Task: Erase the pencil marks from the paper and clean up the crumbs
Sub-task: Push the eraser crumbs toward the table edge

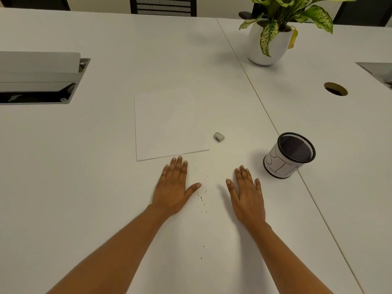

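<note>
A stack of white paper (169, 124) lies flat on the white table (84, 187); I see no pencil marks on its top sheet. A small grey eraser (219, 137) sits just right of the paper. Dark eraser crumbs (202, 197) are scattered on the table between my hands, with a few more nearer me. My left hand (174, 187) lies flat, palm down, fingers straight, its fingertips just below the paper's near edge. My right hand (247, 195) lies flat to the right of the crumbs. Neither hand holds anything.
A black mesh cup (290, 155) with a white label reading BIN stands right of my right hand. A potted plant (269, 39) stands at the back right. An open cable box (40, 81) is on the left, a round cable hole (335, 89) on the right.
</note>
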A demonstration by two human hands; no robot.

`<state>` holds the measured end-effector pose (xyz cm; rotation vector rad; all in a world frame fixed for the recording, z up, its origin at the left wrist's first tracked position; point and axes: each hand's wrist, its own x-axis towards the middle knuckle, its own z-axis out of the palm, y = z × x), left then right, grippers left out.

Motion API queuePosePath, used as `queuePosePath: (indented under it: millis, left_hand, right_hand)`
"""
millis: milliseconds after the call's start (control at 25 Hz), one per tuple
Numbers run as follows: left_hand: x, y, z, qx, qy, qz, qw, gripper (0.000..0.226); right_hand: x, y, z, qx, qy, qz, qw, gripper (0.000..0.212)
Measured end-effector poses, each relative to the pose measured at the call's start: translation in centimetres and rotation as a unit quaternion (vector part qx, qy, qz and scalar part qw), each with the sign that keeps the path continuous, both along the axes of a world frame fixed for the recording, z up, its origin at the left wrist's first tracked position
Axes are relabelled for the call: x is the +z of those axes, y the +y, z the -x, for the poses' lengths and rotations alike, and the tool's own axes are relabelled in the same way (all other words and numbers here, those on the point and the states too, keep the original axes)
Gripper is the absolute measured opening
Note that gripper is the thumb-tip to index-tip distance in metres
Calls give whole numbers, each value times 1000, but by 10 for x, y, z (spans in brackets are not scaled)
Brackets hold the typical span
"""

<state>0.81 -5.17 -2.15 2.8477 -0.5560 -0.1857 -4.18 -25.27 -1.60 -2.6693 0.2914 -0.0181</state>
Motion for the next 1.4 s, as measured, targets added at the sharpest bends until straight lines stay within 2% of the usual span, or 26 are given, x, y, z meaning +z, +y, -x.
queuePosePath:
  millis: [160, 200, 280, 320, 400, 480, 560, 640, 760, 840, 920, 1000, 1080, 1160, 1400]
  left_hand:
    - [-2, -12, 34, -137, -33, 16, 990, 85]
    - [0, -13, 42, -179, -23, 29, 983, 80]
    - [11, -12, 46, -219, 64, 77, 971, 73]
    - [16, -11, 41, -197, 82, 119, 970, 74]
    - [18, -13, 24, -105, 37, 149, 983, 80]
    - [14, -21, 5, -36, 7, 75, 997, 78]
    - [11, -34, 1, -46, 36, -4, 998, 80]
    - [8, -43, 14, -112, 33, -6, 993, 91]
    - [7, -42, 56, -219, 35, 22, 975, 85]
    - [11, -39, 70, -250, 84, 67, 962, 78]
    - [19, -35, 63, -205, 137, 168, 954, 79]
    - [14, -28, 43, -110, 84, 205, 969, 91]
    - [10, -21, 29, -40, 21, 129, 991, 105]
    - [4, -22, 35, -42, 2, 44, 998, 107]
    - [-2, -47, 90, -104, -1, 34, 994, 80]
  right_hand:
    - [-1, -1, -1, 1, -1, 7, 1000, 82]
    - [0, -1, -1, 2, -2, 8, 1000, 82]
    - [0, -1, 0, 1, -4, 8, 1000, 82]
    - [0, -1, 0, 1, -5, 8, 1000, 82]
    - [0, 0, 0, 2, -5, 8, 1000, 82]
    - [-1, 0, 0, 0, -8, 7, 1000, 81]
    - [-1, -1, 0, 2, -8, 4, 1000, 77]
    - [-1, -2, -1, 6, -5, -6, 1000, 71]
    - [-1, -3, 0, 12, -11, -9, 1000, 77]
    - [0, -4, 0, 16, -10, -7, 1000, 73]
    - [0, -4, -1, 17, -4, -15, 1000, 64]
    - [0, -4, -1, 17, -5, -28, 999, 62]
    - [0, -4, -1, 15, -3, -33, 999, 59]
    - [1, -4, 0, 18, 2, -31, 999, 51]
    - [1, -5, 1, 23, 2, -32, 999, 47]
